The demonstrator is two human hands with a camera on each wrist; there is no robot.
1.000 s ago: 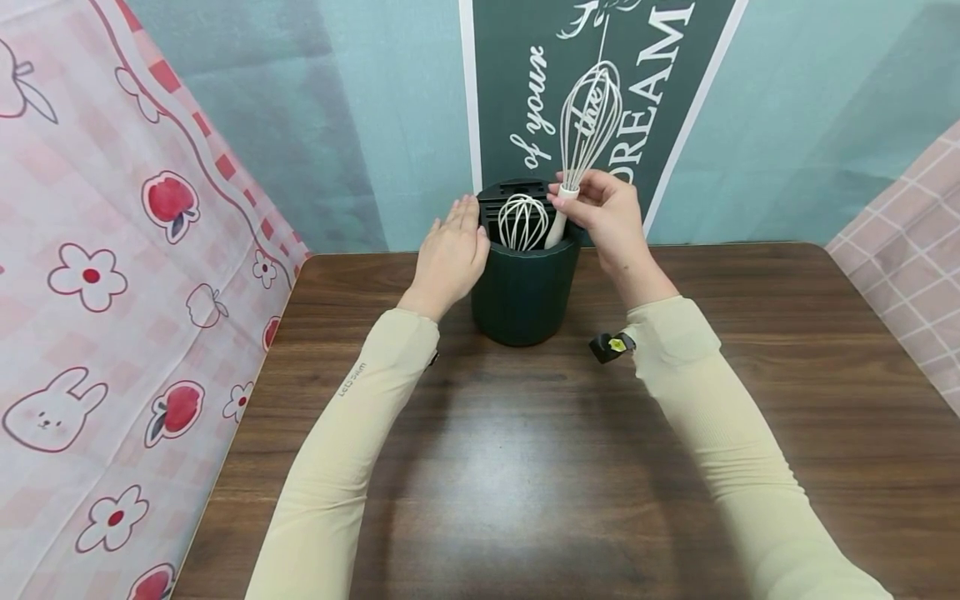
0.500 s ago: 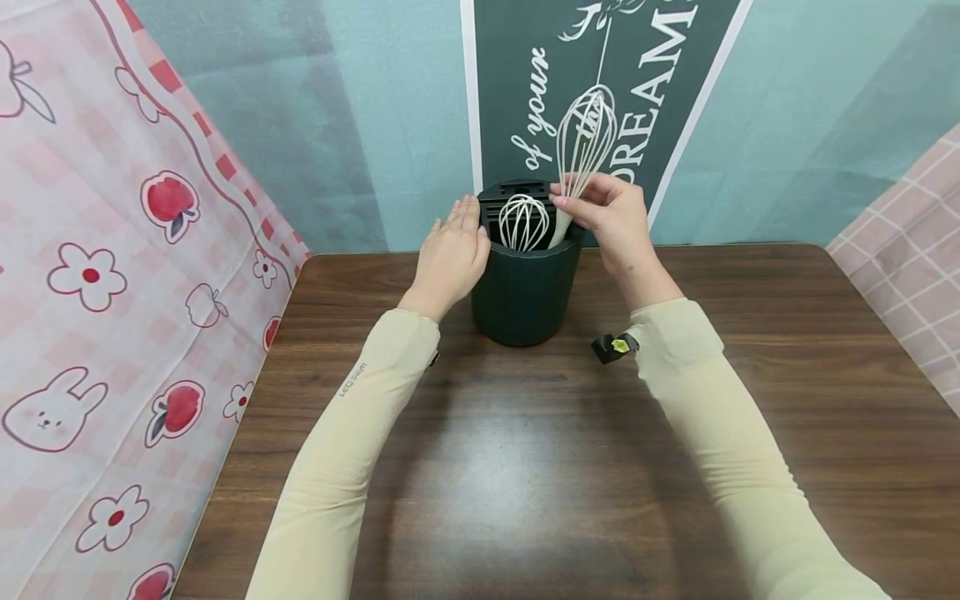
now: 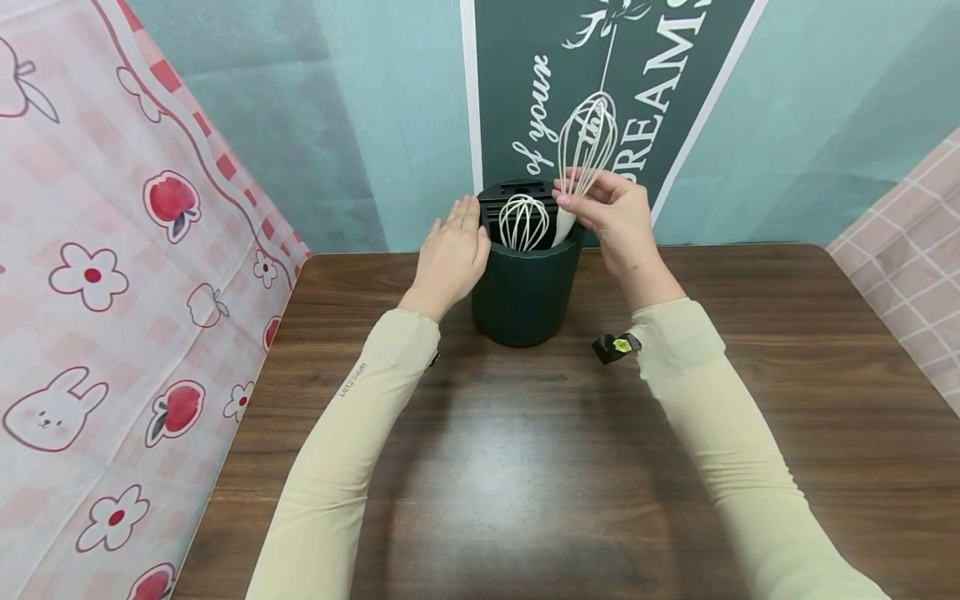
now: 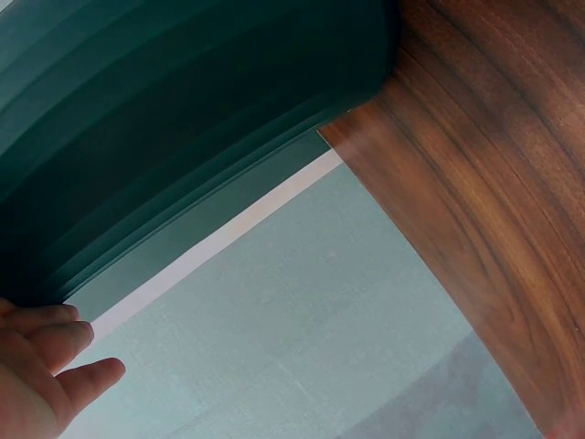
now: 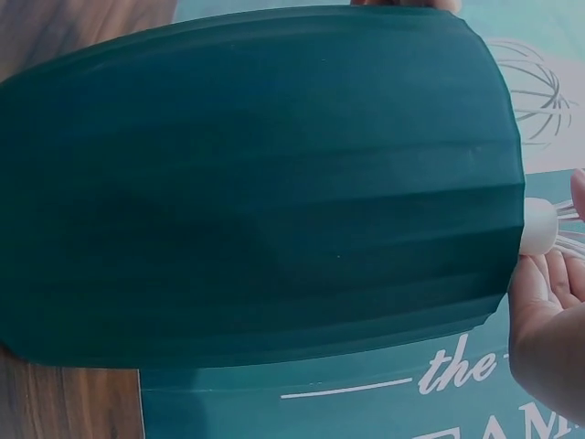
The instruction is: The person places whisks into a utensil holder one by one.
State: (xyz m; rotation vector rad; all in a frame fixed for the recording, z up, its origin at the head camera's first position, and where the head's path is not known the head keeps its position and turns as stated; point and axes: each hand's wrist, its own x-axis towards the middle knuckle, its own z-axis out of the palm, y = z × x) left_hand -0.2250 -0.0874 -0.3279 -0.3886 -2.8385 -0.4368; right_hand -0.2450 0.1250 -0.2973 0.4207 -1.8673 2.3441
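A dark green, round utensil holder (image 3: pixel 521 296) with a black slotted insert stands upright near the table's back edge. My left hand (image 3: pixel 450 254) rests against its left side, fingers straight; the left wrist view shows fingertips (image 4: pixel 69 343) at the holder's rim. With thumb and fingers, my right hand (image 3: pixel 621 221) pinches a large white whisk (image 3: pixel 564 225) where wires and handle meet. The whisk leans right, wires up, its handle's lower end hidden inside the holder. A smaller white whisk (image 3: pixel 524 223) stands wires up beside it. In the right wrist view the handle's white collar (image 5: pixel 539 226) shows above the rim.
The brown wooden table (image 3: pixel 487 475) stretches toward me in front of the holder. Behind it hangs a blue-green cloth (image 3: pixel 405 125) with a dark lettered panel (image 3: pixel 510 100). A pink patterned cloth (image 3: pixel 112 333) borders the left side, and a pink grid cloth (image 3: pixel 911 250) the right.
The large whisk has sunk lower into the holder, and my right fingers now sit at the base of its wires, slightly farther right. My left hand has stayed in place.
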